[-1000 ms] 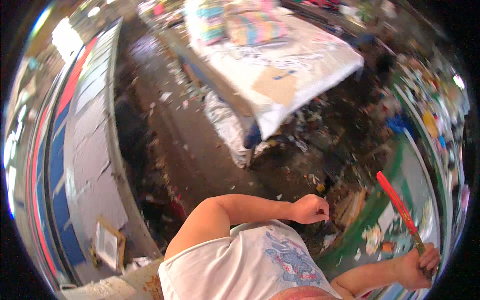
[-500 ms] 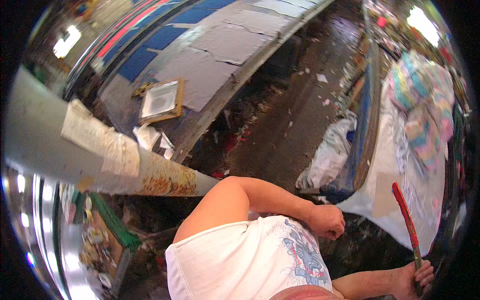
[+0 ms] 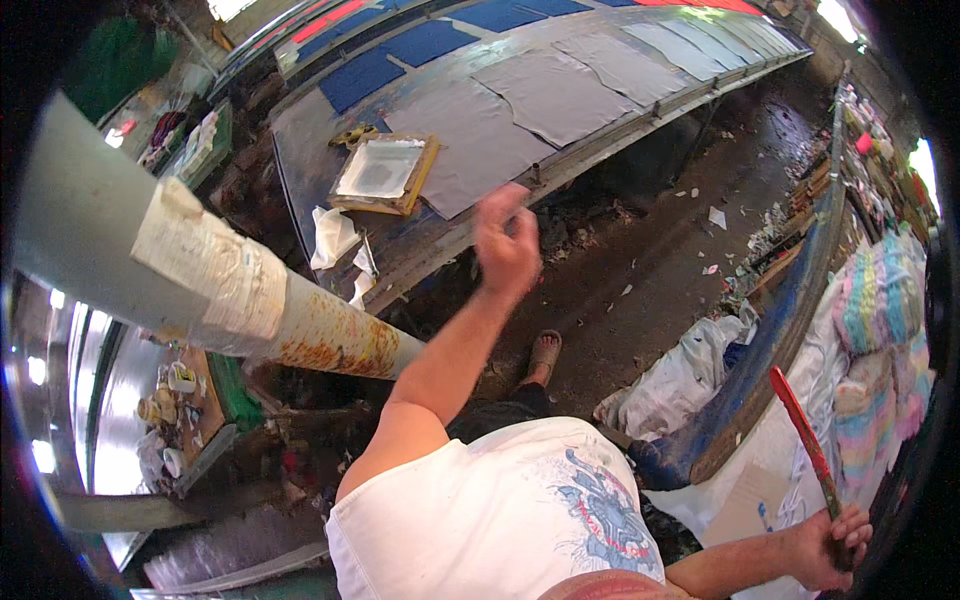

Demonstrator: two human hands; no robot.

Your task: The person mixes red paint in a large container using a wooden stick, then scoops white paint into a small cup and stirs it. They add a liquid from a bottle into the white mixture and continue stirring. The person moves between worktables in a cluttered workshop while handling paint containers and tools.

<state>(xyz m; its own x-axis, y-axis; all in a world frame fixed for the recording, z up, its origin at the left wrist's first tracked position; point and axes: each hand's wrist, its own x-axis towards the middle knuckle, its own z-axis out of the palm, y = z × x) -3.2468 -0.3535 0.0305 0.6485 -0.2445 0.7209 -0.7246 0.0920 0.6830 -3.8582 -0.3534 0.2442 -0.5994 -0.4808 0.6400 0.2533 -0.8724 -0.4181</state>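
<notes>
My left hand [image 3: 508,240] is raised over the near edge of the long printing table [image 3: 430,245], its fingers loosely curled with nothing visible in them; it is slightly blurred. Nearest to it lie grey cloth pieces [image 3: 465,150], laid flat in a row. A wooden-framed screen [image 3: 385,168] with a pale mesh rests on the table's near left end. At the lower right, my right hand [image 3: 835,550] grips the dark lower end of a long, narrow red-coated tool [image 3: 803,425], which points up and away. Its exact kind cannot be made out.
A thick rusty pole [image 3: 330,335] slants in from the left. White crumpled cloths [image 3: 335,238] hang at the table's corner. Right of the littered floor [image 3: 640,260] stand a blue-edged trough [image 3: 770,380], a pale plastic bag [image 3: 680,375] and striped pastel cloth [image 3: 880,300].
My left hand has swung from in front of my body forward and up to the table edge. The view has turned toward the table. My right hand keeps hold of the red-coated tool.
</notes>
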